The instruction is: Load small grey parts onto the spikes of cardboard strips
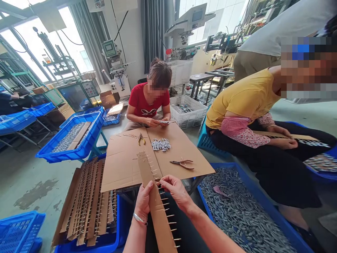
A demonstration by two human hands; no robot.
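The workshop floor (34,172) surrounds a cardboard-covered counter (118,158). In the head view, your left hand (144,200) is closed around one spiked cardboard strip (158,219), thumb on top; the strip runs from over the counter back toward you, its near end cut off. Your right hand (177,191) pinches thumb and forefinger together at the strip's spiked edge; you cannot tell what sits between them. On the counter lie two pairs of pliers (183,164) and one heap of grey pieces (160,144), too crowded to count. One seated person (150,100) faces you beyond the counter.
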